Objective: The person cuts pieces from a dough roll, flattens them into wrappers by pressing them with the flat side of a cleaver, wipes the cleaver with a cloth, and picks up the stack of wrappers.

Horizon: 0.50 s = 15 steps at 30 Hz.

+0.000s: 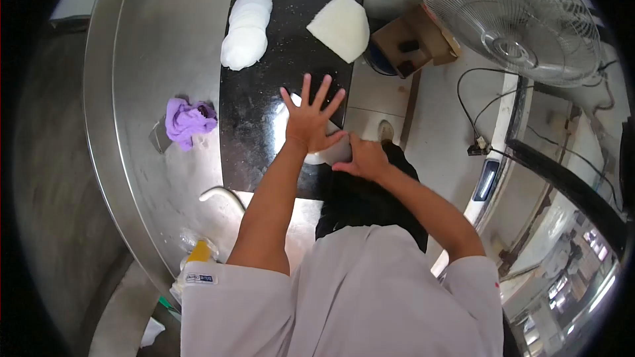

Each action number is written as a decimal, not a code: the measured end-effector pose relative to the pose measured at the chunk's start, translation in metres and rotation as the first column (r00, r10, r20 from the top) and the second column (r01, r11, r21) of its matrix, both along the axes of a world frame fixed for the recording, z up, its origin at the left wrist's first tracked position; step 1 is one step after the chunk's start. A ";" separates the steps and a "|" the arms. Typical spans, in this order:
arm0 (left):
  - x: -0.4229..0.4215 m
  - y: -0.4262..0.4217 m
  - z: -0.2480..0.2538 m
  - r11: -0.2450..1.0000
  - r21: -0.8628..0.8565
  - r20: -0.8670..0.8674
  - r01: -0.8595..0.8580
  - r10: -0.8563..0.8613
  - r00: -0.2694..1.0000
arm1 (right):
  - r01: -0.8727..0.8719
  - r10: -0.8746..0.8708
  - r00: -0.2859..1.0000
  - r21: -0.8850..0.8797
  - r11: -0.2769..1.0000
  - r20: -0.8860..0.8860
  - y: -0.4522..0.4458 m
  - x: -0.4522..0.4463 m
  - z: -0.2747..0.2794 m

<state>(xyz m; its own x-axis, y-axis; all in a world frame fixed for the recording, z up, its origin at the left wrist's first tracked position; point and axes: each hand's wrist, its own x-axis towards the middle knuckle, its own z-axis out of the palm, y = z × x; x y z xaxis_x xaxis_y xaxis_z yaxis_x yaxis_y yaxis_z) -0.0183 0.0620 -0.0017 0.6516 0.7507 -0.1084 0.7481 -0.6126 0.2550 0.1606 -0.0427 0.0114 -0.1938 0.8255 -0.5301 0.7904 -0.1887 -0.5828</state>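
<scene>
At the black board (246,116), the right hand (367,157) grips a flat tool (339,151); slipping could nick the splayed left hand (306,123).

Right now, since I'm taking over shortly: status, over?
Left hand spread over black board. Right hand gripping flat grey tool. White discs, pale pad farther off, not blocking hands.

Bright through the middle, flaring white off the black board (248,109) right beside the left hand (306,124), gleaming softly along the steel counter (175,46), dimming at far left, bowing hard toward the edges, sinking to black in the corners
</scene>
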 end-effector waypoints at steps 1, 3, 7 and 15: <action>0.001 0.007 0.000 0.999 0.029 0.002 -0.013 0.013 1.000 | -0.027 0.026 1.000 0.025 0.999 0.003 0.012 0.003 0.003; 0.005 0.027 0.003 0.997 0.069 -0.019 -0.024 0.026 0.999 | -0.052 0.053 0.999 0.048 0.997 -0.003 0.029 0.002 -0.004; 0.002 0.023 0.006 0.996 0.037 -0.016 0.078 -0.078 0.997 | 0.052 -0.038 0.994 0.134 0.990 -0.106 0.009 -0.004 -0.013; 0.016 -0.022 -0.002 0.996 -0.016 0.016 0.085 -0.084 0.996 | -0.086 0.088 0.996 0.060 0.994 -0.023 -0.026 0.021 -0.016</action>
<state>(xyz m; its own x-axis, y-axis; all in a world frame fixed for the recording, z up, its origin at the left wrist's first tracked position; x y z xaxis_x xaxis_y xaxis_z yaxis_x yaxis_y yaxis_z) -0.0019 0.0399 -0.0037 0.7143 0.6911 -0.1103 0.6899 -0.6689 0.2768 0.1820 -0.0688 -0.0050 -0.2791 0.8347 -0.4748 0.7870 -0.0845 -0.6111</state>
